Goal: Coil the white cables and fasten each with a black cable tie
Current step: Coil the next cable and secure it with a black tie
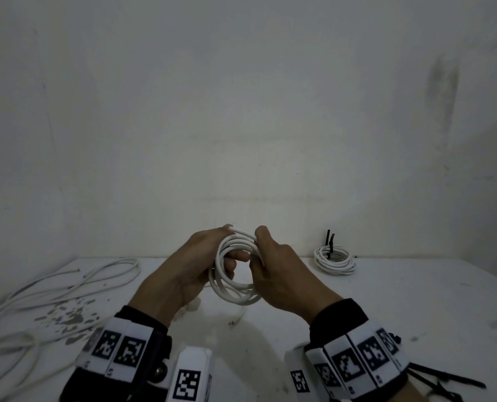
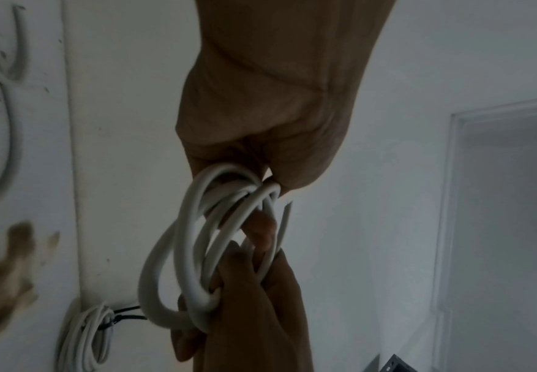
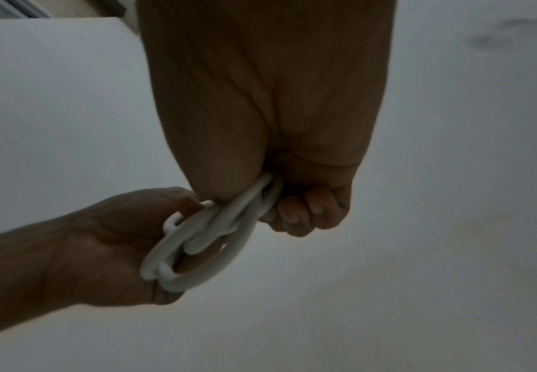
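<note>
Both hands — left hand [image 1: 183, 268], right hand [image 1: 276, 271] — grip the white coil [image 1: 235, 291] tight. Ease either hold and I reckon those springy loops fly apart — no tie on yet.

A: Colour of the held coil [image 1: 235, 274]?
B: White, plain, no markings. Same for the loose cables [image 1: 38, 300] at left.
A: Tied coil [image 1: 335, 260]?
B: White too, with a black cable tie [image 1: 330, 242] on it. More black ties [image 1: 444, 381] at bottom right.
A: Bench [image 1: 386, 300]?
B: White, with grey-brown chipped patches [image 1: 70, 314] near the left side.
A: Wall [image 1: 241, 111]?
B: Off-white, dark smudge [image 1: 441, 91] upper right.
A: Wrists?
B: Black sleeves [image 1: 337, 314]; white bands [image 1: 357, 361] printed with black-and-white square marker patterns.
</note>
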The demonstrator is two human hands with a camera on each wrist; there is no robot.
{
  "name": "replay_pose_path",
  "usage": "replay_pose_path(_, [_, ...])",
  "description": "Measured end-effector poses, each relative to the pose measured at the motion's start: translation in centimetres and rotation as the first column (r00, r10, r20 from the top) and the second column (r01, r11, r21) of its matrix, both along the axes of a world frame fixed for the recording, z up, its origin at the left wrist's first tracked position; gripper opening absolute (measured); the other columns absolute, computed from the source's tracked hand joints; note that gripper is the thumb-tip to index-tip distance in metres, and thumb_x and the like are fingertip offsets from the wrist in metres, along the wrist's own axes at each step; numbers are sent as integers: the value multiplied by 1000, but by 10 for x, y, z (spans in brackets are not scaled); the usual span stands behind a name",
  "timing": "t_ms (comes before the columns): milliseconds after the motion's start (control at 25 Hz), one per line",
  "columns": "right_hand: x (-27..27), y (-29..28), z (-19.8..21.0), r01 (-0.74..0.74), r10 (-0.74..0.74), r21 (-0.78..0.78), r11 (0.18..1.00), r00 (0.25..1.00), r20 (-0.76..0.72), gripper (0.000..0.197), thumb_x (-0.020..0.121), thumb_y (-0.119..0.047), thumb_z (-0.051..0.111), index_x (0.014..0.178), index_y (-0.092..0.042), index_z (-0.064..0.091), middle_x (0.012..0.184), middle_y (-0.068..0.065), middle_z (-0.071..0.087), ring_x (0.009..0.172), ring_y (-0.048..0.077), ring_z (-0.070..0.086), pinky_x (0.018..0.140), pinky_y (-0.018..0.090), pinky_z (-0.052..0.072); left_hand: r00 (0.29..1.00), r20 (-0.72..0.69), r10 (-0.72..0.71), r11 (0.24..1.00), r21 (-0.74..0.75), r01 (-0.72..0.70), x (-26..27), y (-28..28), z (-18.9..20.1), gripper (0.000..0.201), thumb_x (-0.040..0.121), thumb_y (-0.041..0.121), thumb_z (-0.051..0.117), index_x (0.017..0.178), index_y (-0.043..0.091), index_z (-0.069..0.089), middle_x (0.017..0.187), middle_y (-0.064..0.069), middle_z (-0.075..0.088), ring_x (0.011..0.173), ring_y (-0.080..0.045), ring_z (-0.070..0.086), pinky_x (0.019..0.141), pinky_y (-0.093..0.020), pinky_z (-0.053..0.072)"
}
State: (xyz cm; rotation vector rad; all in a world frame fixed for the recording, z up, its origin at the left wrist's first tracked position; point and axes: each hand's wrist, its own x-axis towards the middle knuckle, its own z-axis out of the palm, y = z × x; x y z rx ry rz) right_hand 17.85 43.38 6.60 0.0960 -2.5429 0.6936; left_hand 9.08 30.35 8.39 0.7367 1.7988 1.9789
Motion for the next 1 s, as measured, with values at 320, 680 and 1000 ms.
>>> replay_pose_path(320, [-3, -4, 3, 18, -30, -330, 944, 999, -31, 25, 97, -16, 51, 79, -19, 35, 66, -6, 43, 46, 4, 36, 43, 13, 34, 963, 257, -75, 988, 151, 37, -5, 8, -5, 29, 100, 32, 48, 78, 16, 57, 39, 6, 26, 27, -6, 19, 34, -16, 26])
replay_pose_path(680, [2, 4, -3, 19, -12, -88, 996, 997, 80, 11, 100, -15, 41, 100, -16, 30, 78, 7, 59, 64, 26, 62, 54, 40, 51, 998, -41, -46, 970, -239, 35, 9, 12, -11, 43, 103, 33, 34, 69, 11, 47, 47, 1, 30, 40, -12, 23, 48, -25, 32])
replay_pose_path(1000, [1, 2, -10, -42, 14, 171, 984, 986, 164, 65, 98, -11, 42, 146, -30, 3, 72, 3, 52, 59, 20, 51, 59, 34, 42, 980, 20, -199, 917, -348, 194, -2, -4, -7, 56, 99, 59, 24, 72, 14, 43, 58, -1, 26, 48, -13, 19, 48, -25, 29])
